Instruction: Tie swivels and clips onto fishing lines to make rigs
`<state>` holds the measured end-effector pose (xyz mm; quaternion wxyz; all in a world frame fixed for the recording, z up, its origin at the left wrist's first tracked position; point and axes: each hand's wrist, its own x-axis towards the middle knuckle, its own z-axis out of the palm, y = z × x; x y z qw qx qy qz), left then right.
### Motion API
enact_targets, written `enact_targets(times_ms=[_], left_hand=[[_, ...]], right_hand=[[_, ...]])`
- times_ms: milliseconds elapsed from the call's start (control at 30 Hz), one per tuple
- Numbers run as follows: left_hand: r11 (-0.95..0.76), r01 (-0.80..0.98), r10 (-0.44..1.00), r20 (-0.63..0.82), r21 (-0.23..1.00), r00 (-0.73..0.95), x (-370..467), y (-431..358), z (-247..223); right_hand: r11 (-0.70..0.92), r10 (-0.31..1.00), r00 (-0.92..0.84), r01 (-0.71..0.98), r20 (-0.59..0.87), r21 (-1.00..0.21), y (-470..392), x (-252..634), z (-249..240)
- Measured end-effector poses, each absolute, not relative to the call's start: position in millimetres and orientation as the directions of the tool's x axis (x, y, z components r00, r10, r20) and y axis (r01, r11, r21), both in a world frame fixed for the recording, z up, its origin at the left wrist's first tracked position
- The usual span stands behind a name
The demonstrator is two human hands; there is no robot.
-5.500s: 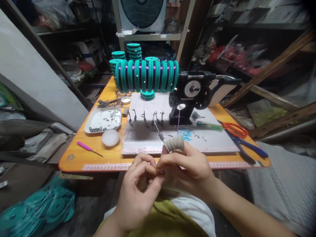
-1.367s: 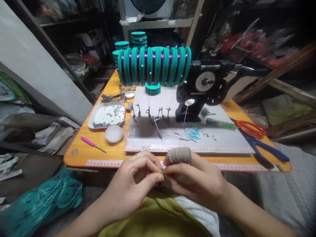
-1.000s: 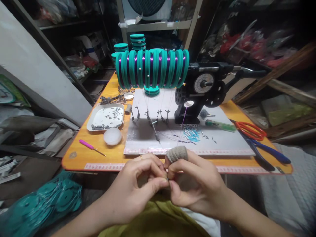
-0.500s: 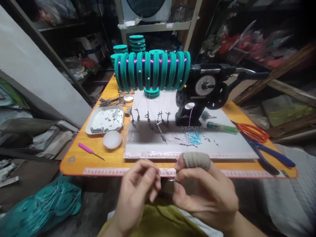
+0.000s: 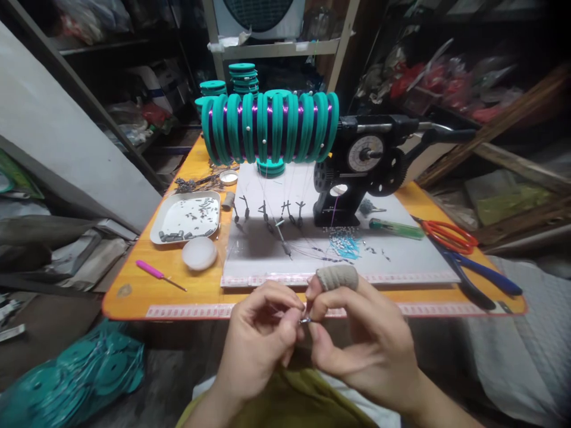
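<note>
My right hand (image 5: 363,342), with a grey cloth wrap (image 5: 336,277) around one finger, pinches a small shiny metal piece (image 5: 306,320) that looks like a fishing swivel. My left hand (image 5: 267,339) is closed in a pinch with its thumb tip at the left end of that piece; the thin line in its fingers is barely visible. Both hands meet in front of the table edge. Beyond them, teal foam spools (image 5: 270,128) wound with purple thread sit in a row on a black hand-cranked winder (image 5: 357,160). Fine lines hang from the spools to dark weighted clips (image 5: 266,217).
On the white board (image 5: 250,261) lie blue-and-white small parts (image 5: 344,245) and a green-handled tool (image 5: 397,229). Red-handled scissors (image 5: 448,235) and blue-handled pliers (image 5: 486,273) are at right. At left are a parts tray (image 5: 187,217), a round white dish (image 5: 199,254) and a pink-handled hook (image 5: 149,269).
My left hand has moved right, and its fingertips now meet the metal piece in my right hand. The view has shifted slightly; the things on the table stay put.
</note>
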<state>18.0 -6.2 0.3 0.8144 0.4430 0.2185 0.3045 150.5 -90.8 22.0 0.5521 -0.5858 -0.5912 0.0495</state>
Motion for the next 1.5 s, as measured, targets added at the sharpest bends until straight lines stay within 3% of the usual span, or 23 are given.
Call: enact_targets(times_ms=[100, 200, 367, 600, 733, 833, 967, 1100, 1267, 1400, 1500], left_hand=[[0.109, -0.269, 0.731, 0.106, 0.957, 0.674, 16, -5, -2], [-0.143, -0.216, 0.737, 0.25, 0.966, 0.628, 13, -4, 1], [-0.354, -0.138, 0.71, 0.362, 0.925, 0.604, 11, -4, 8], [-0.422, -0.178, 0.689, 0.442, 0.889, 0.574, 7, -2, -6], [-0.42, -0.212, 0.719, 0.466, 0.882, 0.516, 7, -3, -10], [-0.431, -0.141, 0.752, 0.441, 0.891, 0.49, 8, -6, -7], [-0.377, -0.103, 0.787, 0.378, 0.92, 0.488, 11, -11, -3], [-0.534, -0.05, 0.755, 0.502, 0.844, 0.421, 12, -15, -4], [-0.697, 0.003, 0.652, 0.633, 0.717, 0.417, 10, -19, -8], [-0.602, -0.035, 0.713, 0.556, 0.798, 0.427, 6, -17, -7], [-0.526, 0.004, 0.817, 0.503, 0.851, 0.283, -2, -13, -7]], right_hand=[[0.286, 0.76, 0.333, 0.599, 0.558, -0.748, -88, 151, 26], [0.289, 0.787, 0.327, 0.555, 0.523, -0.78, -86, 151, 28], [0.269, 0.81, 0.334, 0.52, 0.483, -0.811, -88, 151, 25], [0.216, 0.866, 0.307, 0.484, 0.395, -0.848, -87, 153, 29], [0.229, 0.859, 0.28, 0.539, 0.429, -0.81, -86, 153, 29], [0.257, 0.816, 0.236, 0.671, 0.528, -0.696, -87, 150, 21], [0.279, 0.723, 0.118, 0.852, 0.681, -0.443, -87, 145, 10], [0.285, 0.649, 0.024, 0.919, 0.76, -0.272, -86, 141, 5], [0.293, 0.621, 0.066, 0.904, 0.781, -0.31, -89, 139, 3], [0.266, 0.656, 0.133, 0.881, 0.743, -0.392, -93, 139, 4], [0.228, 0.669, 0.166, 0.882, 0.724, -0.412, -95, 141, 5]])
